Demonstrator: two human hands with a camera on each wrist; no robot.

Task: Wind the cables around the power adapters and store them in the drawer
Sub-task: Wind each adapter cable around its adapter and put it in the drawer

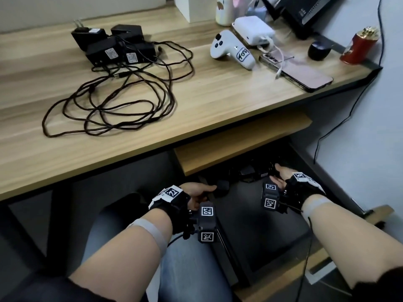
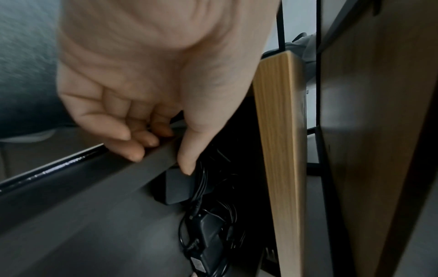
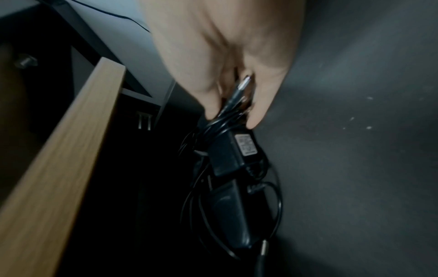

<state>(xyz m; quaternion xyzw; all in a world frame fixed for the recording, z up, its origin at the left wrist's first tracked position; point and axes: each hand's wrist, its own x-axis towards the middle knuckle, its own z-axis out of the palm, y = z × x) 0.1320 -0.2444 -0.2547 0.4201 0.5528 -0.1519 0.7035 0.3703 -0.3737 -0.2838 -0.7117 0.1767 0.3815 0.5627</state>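
Several black power adapters (image 1: 113, 46) lie at the back left of the desk, their loose cables (image 1: 113, 99) tangled in front of them. Below the desk the dark drawer (image 1: 257, 225) stands pulled out. My left hand (image 1: 202, 190) grips the drawer's left wall (image 2: 94, 185), fingers curled on its rim and the thumb touching a wound adapter (image 2: 175, 185) just inside. At the back of the drawer my right hand (image 1: 278, 177) pinches the cable bundle of a labelled wound adapter (image 3: 239, 150). Another adapter (image 3: 229, 211) lies beyond it.
On the desk's right side are a white game controller (image 1: 231, 49), a white power bank (image 1: 253, 29), a phone (image 1: 305, 77), a black mouse (image 1: 318, 50) and a red can (image 1: 359, 46). A wooden panel (image 1: 239, 144) hangs over the drawer's back. My knee (image 1: 185, 269) is beside the drawer.
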